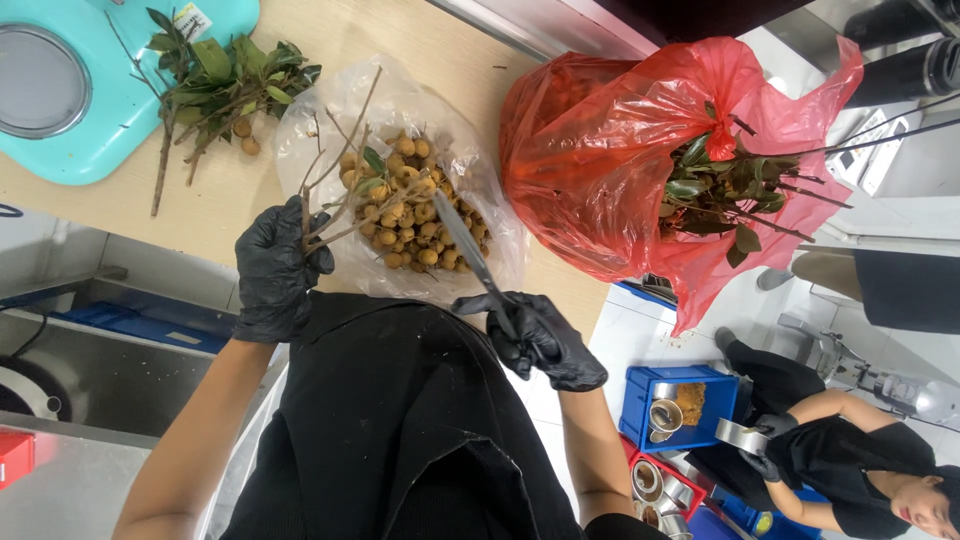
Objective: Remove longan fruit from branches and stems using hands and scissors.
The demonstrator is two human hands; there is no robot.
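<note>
My left hand (272,268), in a black glove, grips a bunch of bare brown twigs (335,190) with small round tan fruits on their ends. The bunch hangs over a clear plastic bag (300,130) filled with loose tan fruits (410,225). In a matching black glove, my right hand (535,340) holds a pair of scissors (462,243), and the blades point into the twigs just above the fruit pile.
A red plastic bag (600,170) holding leafy branches stands to the right on the wooden counter (220,215). A cut leafy sprig (215,85) lies beside a teal scale (120,110) at the left. Another person (850,470) crouches by a blue crate (680,405) at the lower right.
</note>
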